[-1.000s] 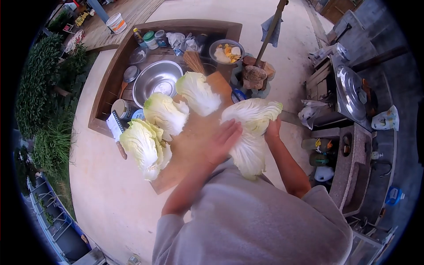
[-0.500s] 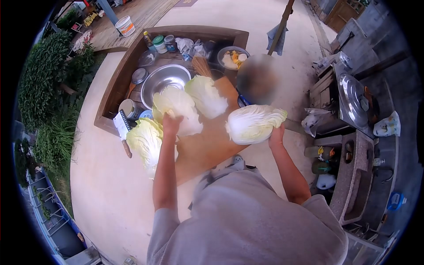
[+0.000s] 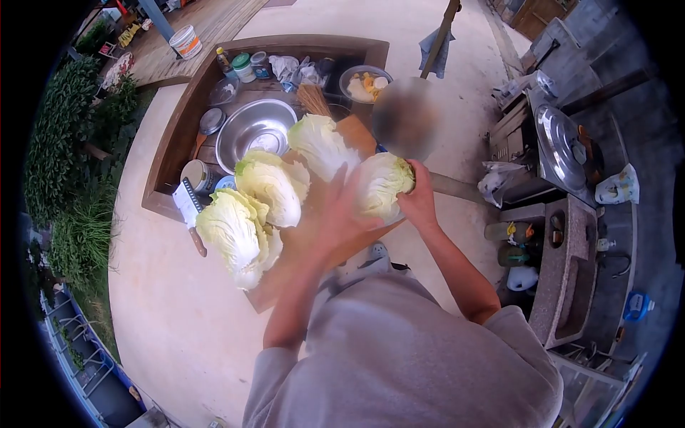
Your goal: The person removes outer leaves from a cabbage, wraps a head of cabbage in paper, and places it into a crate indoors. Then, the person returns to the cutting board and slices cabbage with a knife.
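My right hand (image 3: 419,197) is closed on the right end of a napa cabbage head (image 3: 382,187), which is held over the brown board (image 3: 282,285). My left hand (image 3: 344,217) is blurred by motion, its fingers spread at the left side of that head; whether it touches the head I cannot tell. Pulled-off napa cabbage leaves lie in three groups on the board: a stack (image 3: 239,235) at the near left, another leaf pile (image 3: 275,187) in the middle, and a pale leaf (image 3: 321,145) toward the back.
Beyond the leaves sit a steel bowl (image 3: 246,135), jars (image 3: 242,68) and a bowl of cut food (image 3: 364,84) within a wooden-framed table (image 3: 168,143). A cleaver (image 3: 189,210) lies at the left edge. To the right stand a stone sink (image 3: 574,285) and a stove with a metal lid (image 3: 556,135).
My left hand has let go of the leaf in the middle pile and moved right to the cabbage head. The head has turned and shifted slightly in my right hand.
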`<state>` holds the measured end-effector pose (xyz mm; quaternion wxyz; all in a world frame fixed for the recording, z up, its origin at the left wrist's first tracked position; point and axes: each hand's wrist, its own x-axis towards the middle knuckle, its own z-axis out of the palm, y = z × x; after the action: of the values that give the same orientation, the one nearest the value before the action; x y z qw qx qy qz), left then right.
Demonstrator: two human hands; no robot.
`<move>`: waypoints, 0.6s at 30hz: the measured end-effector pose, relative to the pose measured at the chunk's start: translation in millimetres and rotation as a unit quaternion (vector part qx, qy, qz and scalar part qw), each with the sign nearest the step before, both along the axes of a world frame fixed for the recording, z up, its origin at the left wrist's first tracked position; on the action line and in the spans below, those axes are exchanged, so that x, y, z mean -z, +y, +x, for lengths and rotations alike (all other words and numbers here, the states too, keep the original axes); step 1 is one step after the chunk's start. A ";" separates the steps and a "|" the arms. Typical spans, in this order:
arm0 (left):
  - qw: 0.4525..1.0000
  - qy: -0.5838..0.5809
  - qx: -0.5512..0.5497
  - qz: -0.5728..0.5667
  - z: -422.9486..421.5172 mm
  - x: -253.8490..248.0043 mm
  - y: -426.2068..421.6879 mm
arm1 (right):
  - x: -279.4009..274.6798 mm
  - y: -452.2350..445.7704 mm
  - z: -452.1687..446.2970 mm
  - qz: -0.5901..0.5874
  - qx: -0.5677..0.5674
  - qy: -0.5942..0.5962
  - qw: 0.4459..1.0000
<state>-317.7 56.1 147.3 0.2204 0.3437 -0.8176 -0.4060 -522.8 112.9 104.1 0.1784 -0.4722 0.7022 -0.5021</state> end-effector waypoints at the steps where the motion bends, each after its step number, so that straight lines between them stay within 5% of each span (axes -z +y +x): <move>1: 1.000 0.009 0.002 -0.010 -3.1 6.3 -6.4 | -11.1 0.8 9.3 0.019 -0.010 0.029 0.999; 6: 0.998 0.067 0.011 -0.019 10.0 34.9 -24.0 | -40.1 1.4 25.2 0.065 -0.089 0.092 0.990; 12: 0.979 0.203 -0.024 0.023 25.9 48.7 -32.2 | -46.3 -18.7 -20.5 0.086 -0.322 -0.083 0.939; 18: 0.952 0.244 -0.135 0.128 39.8 67.3 -49.0 | -52.0 -33.9 -5.9 0.061 -0.356 0.068 0.930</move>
<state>-277.9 7.1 80.1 0.4198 0.3666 -0.6262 -0.5452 -528.6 79.0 156.0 0.3255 -0.7122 0.5278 -0.3289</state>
